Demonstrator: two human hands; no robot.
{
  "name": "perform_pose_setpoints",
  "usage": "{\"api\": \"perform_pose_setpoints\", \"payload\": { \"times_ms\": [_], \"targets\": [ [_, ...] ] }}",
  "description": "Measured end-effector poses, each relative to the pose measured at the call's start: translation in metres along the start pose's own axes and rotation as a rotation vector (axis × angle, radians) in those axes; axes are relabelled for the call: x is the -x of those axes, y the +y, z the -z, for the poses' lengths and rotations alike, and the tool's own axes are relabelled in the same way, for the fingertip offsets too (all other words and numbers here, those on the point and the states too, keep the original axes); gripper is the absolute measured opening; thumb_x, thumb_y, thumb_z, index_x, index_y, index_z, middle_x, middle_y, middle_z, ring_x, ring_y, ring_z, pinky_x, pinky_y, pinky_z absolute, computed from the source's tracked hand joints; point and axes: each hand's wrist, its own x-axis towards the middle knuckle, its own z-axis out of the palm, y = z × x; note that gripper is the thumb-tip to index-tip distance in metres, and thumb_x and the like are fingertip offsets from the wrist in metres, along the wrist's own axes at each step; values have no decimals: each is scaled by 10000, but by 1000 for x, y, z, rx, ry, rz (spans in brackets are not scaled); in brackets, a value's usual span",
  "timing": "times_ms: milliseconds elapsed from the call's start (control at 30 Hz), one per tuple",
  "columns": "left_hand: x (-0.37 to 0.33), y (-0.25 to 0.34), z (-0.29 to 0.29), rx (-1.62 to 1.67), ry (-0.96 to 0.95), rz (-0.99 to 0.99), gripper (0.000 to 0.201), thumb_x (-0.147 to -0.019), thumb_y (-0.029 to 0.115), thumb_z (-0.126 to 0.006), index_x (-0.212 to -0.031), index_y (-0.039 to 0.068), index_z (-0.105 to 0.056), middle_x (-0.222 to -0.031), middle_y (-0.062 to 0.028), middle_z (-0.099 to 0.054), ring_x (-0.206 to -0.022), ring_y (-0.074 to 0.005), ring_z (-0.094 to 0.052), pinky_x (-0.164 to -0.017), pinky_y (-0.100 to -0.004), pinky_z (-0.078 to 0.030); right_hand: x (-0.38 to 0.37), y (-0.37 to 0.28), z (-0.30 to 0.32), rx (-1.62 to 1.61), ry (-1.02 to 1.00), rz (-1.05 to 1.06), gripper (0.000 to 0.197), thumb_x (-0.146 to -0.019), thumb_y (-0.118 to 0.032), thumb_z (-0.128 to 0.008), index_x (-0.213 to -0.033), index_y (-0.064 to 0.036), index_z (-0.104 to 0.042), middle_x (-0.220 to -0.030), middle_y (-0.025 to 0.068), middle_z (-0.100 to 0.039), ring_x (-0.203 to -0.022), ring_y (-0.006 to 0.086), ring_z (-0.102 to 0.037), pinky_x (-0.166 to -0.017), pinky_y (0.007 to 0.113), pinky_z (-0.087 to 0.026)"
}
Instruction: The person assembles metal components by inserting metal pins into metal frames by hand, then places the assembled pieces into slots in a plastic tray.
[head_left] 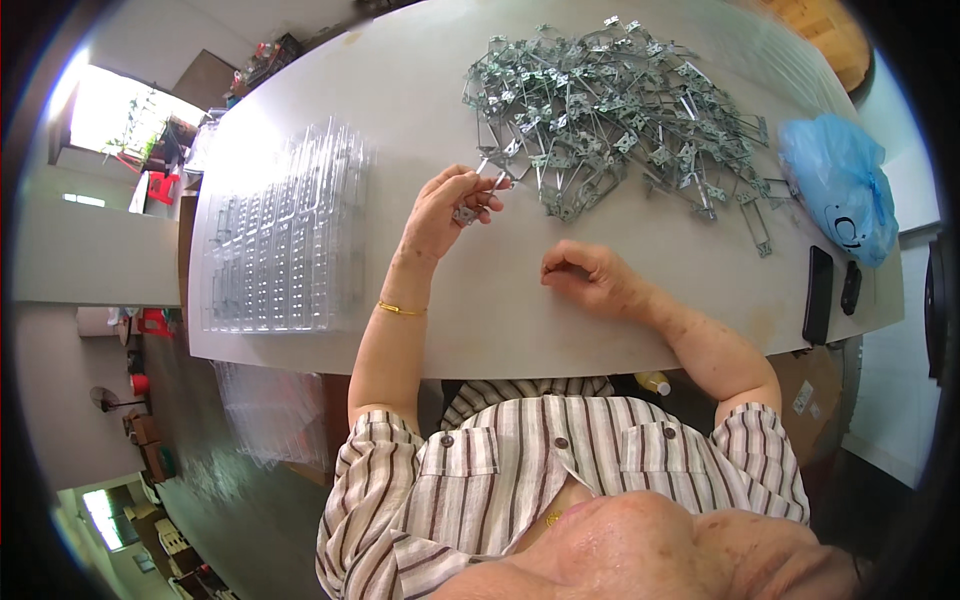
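Note:
My left hand (pixel 436 208) is closed around a small grey metal wire bracket (pixel 465 214), with thumb and fingertips pinching it; one end shows below the fingers. It is beside the near left edge of a large tangled pile of similar brackets (pixel 600 110), made of thin rods with punched end plates. My right hand (pixel 595 280) rests low over the table in front of the pile, its fingers curled in. Nothing shows between them, though the palm side is hidden. Left of my left hand lies a stack of clear plastic trays (pixel 285 240) with rows of narrow slots.
The white table (pixel 480 310) carries a tied blue plastic bag (pixel 840 185) at the right. A black phone (pixel 818 295) and a small black object (pixel 851 288) lie near the right edge. More clear trays (pixel 270 410) stand below the table's left front edge.

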Motion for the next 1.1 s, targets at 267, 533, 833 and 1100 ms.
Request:
{"api": "perform_pose_setpoints", "payload": {
  "times_ms": [267, 533, 833, 1100],
  "targets": [
    [21, -19, -8, 18, -55, 29, 208, -1050, 232, -531, -977, 44, -585, -1094, -194, -695, -806, -168, -651, -638, -277, -513, -5, -8, 3, -37, 98, -28, 105, -976, -50, -630, -1080, -51, -639, -821, -20, -595, -738, 51, -548, -676, 223, -459],
    [23, -30, 1, 57, -70, -31, 217, -1058, 255, -528, -986, 62, -596, -1097, -167, -688, -770, -135, -615, -607, -238, -479, -47, -37, 16, 260, 291, -4, 68, -973, -97, -653, -1030, -61, -661, -650, -70, -488, -600, 18, -424, -525, 226, -352],
    [26, -25, 5, 100, -29, -68, 202, -1058, 234, -532, -984, 57, -595, -1120, -154, -671, -706, -90, -547, -563, -208, -403, -88, -39, 8, 316, 272, -72, 87, -971, -123, -664, -1012, -47, -667, -694, -87, -510, -619, 3, -414, -537, 208, -341],
    [23, -27, 11, 100, -30, -102, 181, -1050, 218, -552, -991, 56, -607, -1110, -136, -676, -700, -74, -532, -558, -203, -398, -96, -34, 7, 306, 299, -94, 81, -964, -120, -672, -993, -44, -674, -714, -78, -543, -633, 4, -432, -543, 212, -355]
  ]
}}
